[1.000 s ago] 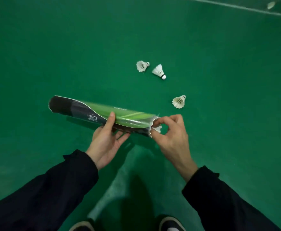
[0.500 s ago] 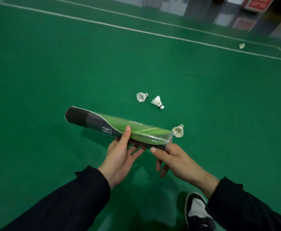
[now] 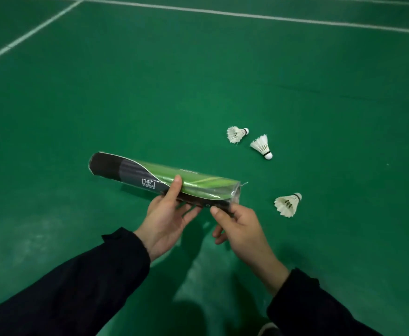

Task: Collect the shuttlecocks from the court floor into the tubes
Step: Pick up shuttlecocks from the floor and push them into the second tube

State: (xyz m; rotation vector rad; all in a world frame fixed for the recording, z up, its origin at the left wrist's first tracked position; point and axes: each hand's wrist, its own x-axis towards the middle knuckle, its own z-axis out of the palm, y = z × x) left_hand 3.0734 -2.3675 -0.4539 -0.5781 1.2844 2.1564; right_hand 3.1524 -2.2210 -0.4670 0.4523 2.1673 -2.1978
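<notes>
While the tube [image 3: 164, 181] is held nearly level above the court floor [image 3: 150, 81], its open end points toward 3 o'clock and its dark end toward 9. Left hand [image 3: 168, 218] grasps it from below at mid-length, thumb laid over the green wrap, fingers curled under. Right hand [image 3: 238, 226] pinches the lower rim of the open end between thumb and fingers — whether anything is already inside cannot be told from here.

Three shuttlecocks lie loose on the floor, all on their sides:
- nearest shuttlecock [image 3: 287, 204], at 3 o'clock from the tube mouth, near it, cork toward 1 o'clock
- middle shuttlecock [image 3: 262, 146], at 1 o'clock, cork toward 5 o'clock
- far shuttlecock [image 3: 236, 134], just beside the middle one, cork toward 3 o'clock

Step in hand, by my reading: free the right hand and take the nearest one. To do it well — let the left hand alone carry the tube, mouth kept slightly raised so nothing slides out. Pick up by the cork, not the feathers; they look frayed and will crush easily. Feed it cork-first, in line with the tube's axis, so the skirt folds in without catching on the torn plastic at the rim.
</notes>
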